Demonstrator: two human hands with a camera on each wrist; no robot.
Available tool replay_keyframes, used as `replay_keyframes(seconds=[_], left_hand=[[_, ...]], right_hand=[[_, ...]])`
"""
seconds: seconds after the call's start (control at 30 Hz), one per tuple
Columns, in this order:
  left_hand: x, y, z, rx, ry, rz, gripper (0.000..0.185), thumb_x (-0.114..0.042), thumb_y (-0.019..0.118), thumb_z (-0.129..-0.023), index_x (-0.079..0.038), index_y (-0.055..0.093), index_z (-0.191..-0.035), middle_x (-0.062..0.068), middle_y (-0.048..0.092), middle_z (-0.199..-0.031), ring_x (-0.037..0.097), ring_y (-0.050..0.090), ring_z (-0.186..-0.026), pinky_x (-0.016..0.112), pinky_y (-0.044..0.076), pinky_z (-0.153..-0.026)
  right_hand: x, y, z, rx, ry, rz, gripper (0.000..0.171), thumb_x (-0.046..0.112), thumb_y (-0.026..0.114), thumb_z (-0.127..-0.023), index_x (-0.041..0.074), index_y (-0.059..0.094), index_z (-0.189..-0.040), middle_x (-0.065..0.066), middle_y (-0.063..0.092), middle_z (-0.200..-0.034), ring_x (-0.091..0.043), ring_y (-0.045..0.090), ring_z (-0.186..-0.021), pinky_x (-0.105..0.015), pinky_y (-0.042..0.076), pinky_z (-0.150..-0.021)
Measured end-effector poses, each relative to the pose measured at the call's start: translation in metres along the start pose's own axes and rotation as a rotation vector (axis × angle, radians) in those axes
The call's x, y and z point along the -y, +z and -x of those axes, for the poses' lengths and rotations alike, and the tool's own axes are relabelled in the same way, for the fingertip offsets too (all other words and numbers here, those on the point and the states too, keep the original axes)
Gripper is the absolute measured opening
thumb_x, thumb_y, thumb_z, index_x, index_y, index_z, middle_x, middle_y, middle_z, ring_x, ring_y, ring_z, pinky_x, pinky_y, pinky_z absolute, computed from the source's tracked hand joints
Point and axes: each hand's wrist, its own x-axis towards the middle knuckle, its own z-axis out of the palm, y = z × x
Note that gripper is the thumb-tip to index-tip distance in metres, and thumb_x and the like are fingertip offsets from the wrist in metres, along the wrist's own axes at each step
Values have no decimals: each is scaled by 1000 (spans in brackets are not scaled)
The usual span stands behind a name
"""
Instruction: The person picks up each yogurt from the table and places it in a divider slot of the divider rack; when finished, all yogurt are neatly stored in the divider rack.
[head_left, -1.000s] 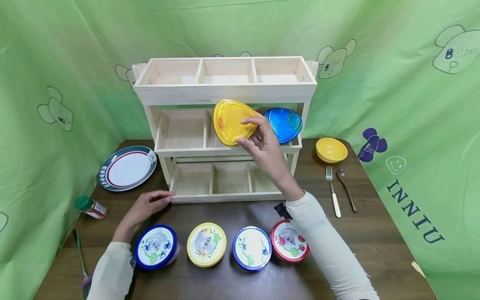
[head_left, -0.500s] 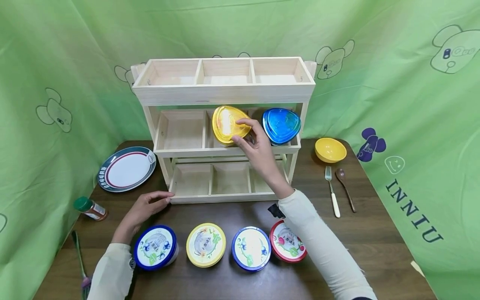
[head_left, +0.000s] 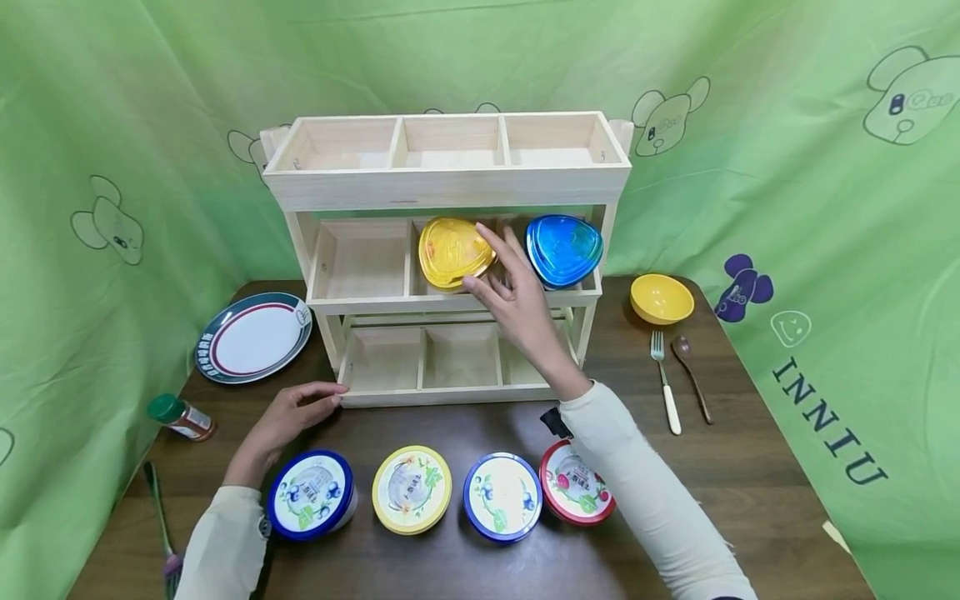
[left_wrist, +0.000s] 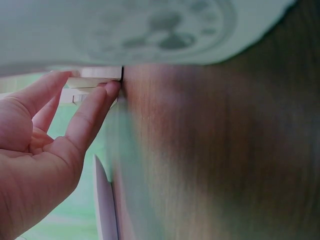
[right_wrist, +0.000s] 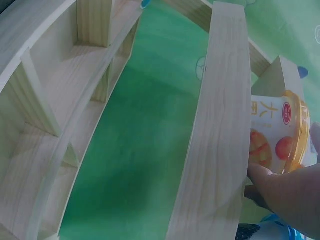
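A tub with a translucent yellow lid [head_left: 450, 254] sits in the middle compartment of the wooden rack's [head_left: 450, 190] middle tier; the right wrist view shows fruit pictures on its side [right_wrist: 270, 132]. My right hand [head_left: 521, 304] is at the lid's right side, index finger spread from the thumb, thumb by the near edge. To its right, a blue-lidded tub [head_left: 564, 250] fills the right compartment. My left hand [head_left: 296, 410] touches the bottom tier's front left corner with its fingertips; the left wrist view shows these fingers [left_wrist: 87, 117] extended against the wood.
Round tubs with blue [head_left: 311, 494], yellow [head_left: 412, 490], blue [head_left: 502, 497] and red [head_left: 576, 483] rims stand along the front. Left are a plate [head_left: 255, 337], a green-capped jar [head_left: 182, 415] and a brush [head_left: 167, 533]. Right are a yellow bowl [head_left: 662, 298], fork [head_left: 666, 383] and spoon [head_left: 693, 379].
The yellow-lidded tub has come down into the middle compartment. My right hand has lowered with it, and its index finger has spread away from the thumb. The left hand stays put.
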Motion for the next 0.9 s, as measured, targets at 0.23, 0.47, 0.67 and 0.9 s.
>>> replay_keyframes(seconds=[0.23,0.47,0.67,0.9], left_hand=[[-1,1,0,2,13,12,40,-23,62,-113,-1,65,-146,22,61,-150,35,61,-135,41,56,-109],[0,1,-1,5,20,14,40,-23,62,-113,-1,66,-146,21,62,-149,31,61,-133,31,56,-103],[4,-1,0,-3,13,9,41,-24,61,-114,-1,64,-148,22,61,-150,34,61,-135,33,57,-104],[5,0,-1,-7,7,1,41,-25,61,-114,-3,65,-148,22,60,-152,37,58,-138,41,55,-108]], right_hand=[[6,-6,9,18,-33,33,70,15,75,-105,19,44,-168,-13,7,-182,-36,28,-162,-46,48,-115],[23,-28,43,40,-142,118,75,8,75,-104,16,39,-170,-1,11,-182,-24,29,-162,-46,52,-112],[30,-59,66,33,-177,-21,73,-9,64,-104,6,35,-169,-5,19,-181,-28,36,-160,-36,50,-113],[29,-104,88,-47,-201,-130,54,-14,52,-107,-2,47,-160,-18,46,-167,-27,58,-144,-34,48,-115]])
